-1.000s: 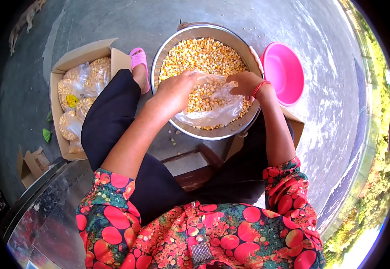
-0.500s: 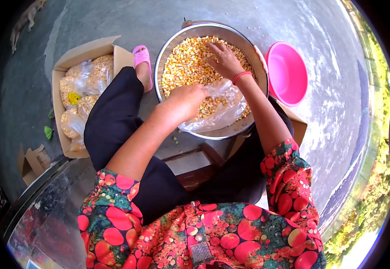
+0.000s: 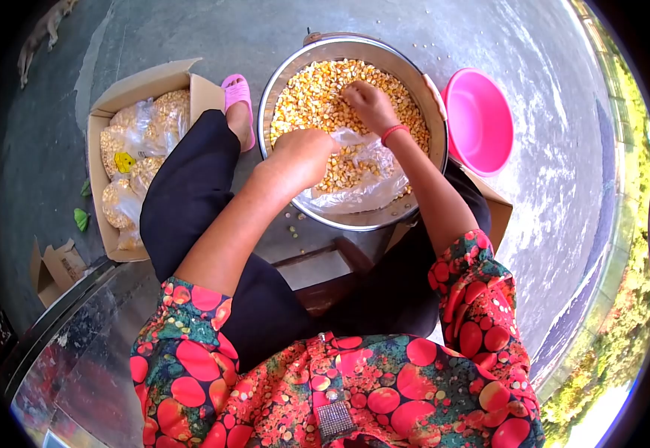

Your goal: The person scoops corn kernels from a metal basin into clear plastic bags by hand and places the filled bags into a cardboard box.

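A round metal pot [image 3: 267,101] in front of me holds loose yellow and white corn kernels [image 3: 314,93]. A clear plastic bag [image 3: 362,198] lies open inside the near part of the pot, with kernels in it. My left hand [image 3: 302,155] is closed on the left side of the bag's mouth, over the pot's near-left rim. My right hand [image 3: 372,107], with a red bracelet at the wrist, is in the corn just beyond the bag. Its fingers are curled closed on corn kernels, mostly hidden under the hand.
A cardboard box [image 3: 95,149] with several filled clear bags [image 3: 168,112] stands left of my leg. A pink basin [image 3: 478,123] sits right of the pot. My foot in a pink slipper [image 3: 237,91] is between box and pot. An animal [image 3: 41,33] lies at the far left.
My right hand's spread fingers have curled closed, and the hand has drawn slightly nearer. My left hand has shifted a little left and down, still holding the bag.
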Motion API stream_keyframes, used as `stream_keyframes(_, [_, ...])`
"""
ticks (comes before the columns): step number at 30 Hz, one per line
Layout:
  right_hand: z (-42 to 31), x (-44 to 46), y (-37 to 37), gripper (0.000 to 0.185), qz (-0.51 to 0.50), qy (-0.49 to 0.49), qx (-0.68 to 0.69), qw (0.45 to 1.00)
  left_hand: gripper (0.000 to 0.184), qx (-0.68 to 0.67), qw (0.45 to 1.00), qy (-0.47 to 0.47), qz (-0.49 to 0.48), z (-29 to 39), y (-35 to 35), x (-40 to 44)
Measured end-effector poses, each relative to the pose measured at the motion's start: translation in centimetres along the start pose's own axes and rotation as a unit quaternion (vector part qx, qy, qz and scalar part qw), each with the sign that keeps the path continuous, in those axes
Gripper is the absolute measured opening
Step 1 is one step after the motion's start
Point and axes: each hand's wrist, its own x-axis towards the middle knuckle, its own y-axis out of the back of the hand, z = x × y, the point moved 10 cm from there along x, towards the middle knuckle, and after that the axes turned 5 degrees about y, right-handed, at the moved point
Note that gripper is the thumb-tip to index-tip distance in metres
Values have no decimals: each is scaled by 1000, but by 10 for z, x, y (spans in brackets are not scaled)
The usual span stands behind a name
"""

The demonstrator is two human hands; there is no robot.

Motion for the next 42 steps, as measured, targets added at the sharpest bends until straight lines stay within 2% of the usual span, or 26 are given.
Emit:
stream_keyframes(1, [7, -1, 3, 22, 10, -116, 169, 979, 25, -27, 999, 28, 25, -6, 6, 0])
stream_keyframes(2, [-1, -4, 4, 24, -17, -176, 223, 959, 25, -27, 999, 28, 26, -7, 6, 2])
stream_keyframes(3, [-21, -6, 6, 23, -29, -193, 291, 937, 22, 0, 999, 28, 29, -10, 7, 4])
stream_keyframes(6, [-38, -10, 9, 24, -69, -177, 325, 927, 18, 36, 998, 29, 45, -18, 13, 8])
stream_keyframes(7, [-46, -15, 2, 24, -150, -119, 233, 953, 17, 47, 997, 31, 56, -20, 16, 8])
stream_keyframes(10, [-60, -42, -24, 21, -277, -32, 98, 955, 16, 38, 996, 55, 63, -20, 25, 6])
stream_keyframes(12, [-73, -55, -33, 18, -281, 94, -15, 955, 17, 44, 996, 47, 56, -19, 26, 4])
stream_keyframes(13, [-82, -58, -32, 20, -248, 173, -76, 950, 17, 49, 997, 40, 51, -19, 25, 3])
stream_keyframes(14, [-84, -60, -32, 25, -219, 208, -118, 946, 17, 48, 997, 40, 52, -21, 24, 5])
stream_keyframes(16, [-94, -62, -25, 24, -210, 196, -171, 943, 16, 54, 997, 35, 52, -23, 22, 7])
stream_keyframes(18, [-86, -67, -30, 21, -282, 112, -246, 921, 15, 60, 996, 30, 54, -22, 24, 7])
stream_keyframes(19, [-80, -70, -32, 21, -281, 112, -245, 921, 14, 57, 996, 41, 54, -23, 26, 5])
stream_keyframes(21, [-67, -80, -27, 22, -251, 124, -379, 882, 13, 51, 996, 49, 52, -17, 31, 0])
stream_keyframes(23, [-58, -74, -18, 19, -279, 69, -334, 898, 13, 50, 997, 42, 47, -14, 36, -3])
stream_keyframes(25, [-62, -70, -15, 15, -333, 84, -266, 901, 13, 54, 997, 29, 56, -16, 38, -5])
stream_keyframes(26, [-80, -62, 1, 14, -291, 100, -184, 934, 13, 58, 996, 15, 66, -14, 39, -5])
stream_keyframes(28, [-74, -52, 32, 17, -242, 41, -55, 968, 13, 55, 996, 8, 73, -17, 40, -6])
stream_keyframes(29, [-69, -51, 47, 19, -241, -28, 1, 970, 13, 53, 996, 2, 78, -17, 41, -6])
stream_keyframes(31, [-77, -44, 76, 24, -188, 51, 77, 978, 14, 53, 996, 8, 73, -19, 41, -6])
stream_keyframes(32, [-64, -44, 86, 24, -206, 27, 111, 972, 15, 52, 996, 13, 67, -20, 40, -5])
stream_keyframes(35, [-14, -51, 112, 23, -210, -45, -22, 976, 16, 57, 996, 10, 68, -18, 41, -6])
stream_keyframes(36, [-5, -55, 113, 26, -229, -70, -127, 962, 16, 57, 996, 8, 67, -16, 41, -7])
stream_keyframes(37, [-5, -57, 111, 26, -229, -71, -127, 963, 16, 54, 996, 6, 65, -14, 42, -8])
stream_keyframes(39, [-23, -60, 95, 28, -240, 19, -174, 955, 17, 51, 997, 3, 65, -14, 39, -6])
stream_keyframes(41, [-27, -60, 94, 26, -235, 14, -180, 955, 18, 42, 997, -7, 65, -14, 30, -6])
stream_keyframes(42, [-25, -55, 96, 24, -228, 24, -227, 947, 18, 42, 997, -6, 65, -14, 28, -6])
